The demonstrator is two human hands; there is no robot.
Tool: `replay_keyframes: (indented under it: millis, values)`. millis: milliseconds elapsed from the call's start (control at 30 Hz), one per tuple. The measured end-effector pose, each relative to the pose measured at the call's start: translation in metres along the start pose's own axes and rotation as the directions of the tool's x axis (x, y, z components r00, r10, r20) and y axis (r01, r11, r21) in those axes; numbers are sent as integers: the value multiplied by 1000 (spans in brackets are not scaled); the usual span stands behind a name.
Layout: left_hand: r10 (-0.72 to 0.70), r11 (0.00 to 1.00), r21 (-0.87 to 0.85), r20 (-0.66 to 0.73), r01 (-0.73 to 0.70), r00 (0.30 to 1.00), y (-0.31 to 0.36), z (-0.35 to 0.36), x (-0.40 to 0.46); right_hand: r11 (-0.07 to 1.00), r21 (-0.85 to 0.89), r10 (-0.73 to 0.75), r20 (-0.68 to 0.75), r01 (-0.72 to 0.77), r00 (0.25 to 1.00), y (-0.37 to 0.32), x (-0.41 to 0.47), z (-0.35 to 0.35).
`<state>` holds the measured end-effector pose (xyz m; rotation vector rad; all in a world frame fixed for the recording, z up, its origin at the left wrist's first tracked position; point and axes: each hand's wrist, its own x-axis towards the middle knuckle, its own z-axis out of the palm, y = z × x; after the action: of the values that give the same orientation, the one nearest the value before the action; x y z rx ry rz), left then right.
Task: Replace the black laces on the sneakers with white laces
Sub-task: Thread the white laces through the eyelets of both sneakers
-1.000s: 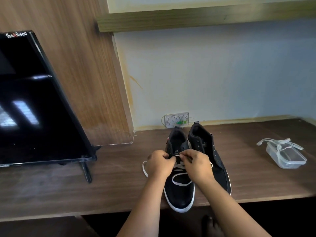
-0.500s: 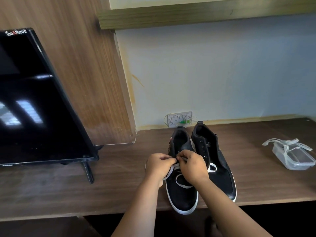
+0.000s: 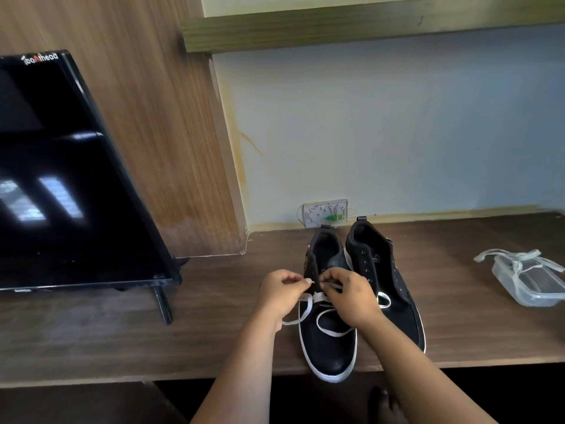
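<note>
The 2 black sneakers stood side by side near the front edge of the worktop (image 3: 214, 347), toes toward the person. Neither showed a black lace, so the removal part looked done. The left sneaker (image 3: 328, 341) carried a white lace (image 3: 328, 327) through its lower eyelets, with loose loops lying over the toe and off its left side. The left hand (image 3: 279, 293) pinched 1 end of that lace between thumb and fingertips, and the right hand (image 3: 351, 296) was curled over the other end at the tongue; which eyelet it was feeding was hard to tell. The upper eyelets there looked unthreaded. The right sneaker (image 3: 385, 289) had bare eyelets, and its lace seemed to be the second white lace (image 3: 516, 258) draped over the clear plastic container (image 3: 532, 286), well apart to the right. Roughly half remained.
</note>
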<state>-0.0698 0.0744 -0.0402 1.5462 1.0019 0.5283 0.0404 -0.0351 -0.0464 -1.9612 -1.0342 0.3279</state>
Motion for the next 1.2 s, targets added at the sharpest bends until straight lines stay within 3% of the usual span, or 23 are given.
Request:
replay_keyframes:
  millis: [133, 267, 333, 400, 467, 533, 600, 633, 667, 733, 767, 800, 867, 967, 1200]
  values:
    - [57, 998, 22, -23, -56, 998, -5, 9, -2, 1000, 14, 7, -25, -7, 1000, 0, -1, 2]
    - [12, 1000, 7, -56, -12, 998, -4, 12, 1, 999, 44, 10, -30, -9, 1000, 0, -1, 3]
    - [-21, 999, -52, -144, 14, 989, 3, 5, 4, 998, 52, 23, -38, -21, 999, 0, -1, 2]
    - [-45, 973, -230, -334, -35, 942, 16, -10, 6, 996, 86, 42, -44, -38, 998, 1, -1, -1]
    - [-95, 843, -483, -566, -236, 819, 28, -36, 6, 993, 112, 52, -45, -47, 998, 3, 0, -3]
    - [-191, 620, -630, -700, -468, 688, 34, -64, 2, 990, 131, 58, -33, -53, 998, 5, -1, -5]
    - [-275, 469, -706, -688, -530, 672, 35, -85, -4, 991, 126, 48, -29, -44, 998, 5, -2, -7]
    - [-308, 451, -742, -651, -496, 694, 33, -90, -5, 996, 86, 18, -30, -16, 999, 5, -2, -8]
    - [-321, 492, -757, -617, -430, 718, 30, -92, -5, 999, 12, -32, -33, 33, 999, 6, -3, -8]
    - [-200, 799, -563, -580, -211, 789, 23, -83, 0, 984, -123, -131, -32, 126, 991, 5, -5, -8]
    - [-92, 939, -331, -509, -97, 856, 19, -73, 0, 977, -151, -158, -36, 150, 987, 5, -7, -8]
    - [11, 997, -72, -389, -43, 921, 14, -61, 1, 974, -163, -166, -40, 158, 985, 4, -8, -7]
    - [160, 947, 295, -89, -128, 983, 5, -33, -1, 973, -174, -164, -51, 153, 985, 3, -8, -7]
    - [207, 843, 473, 153, -256, 966, 2, -5, -7, 974, -173, -158, -58, 146, 986, 3, -8, -7]
    - [365, 766, 519, 135, -379, 921, 8, -9, -9, 972, -175, -167, -49, 156, 985, 7, -9, -8]
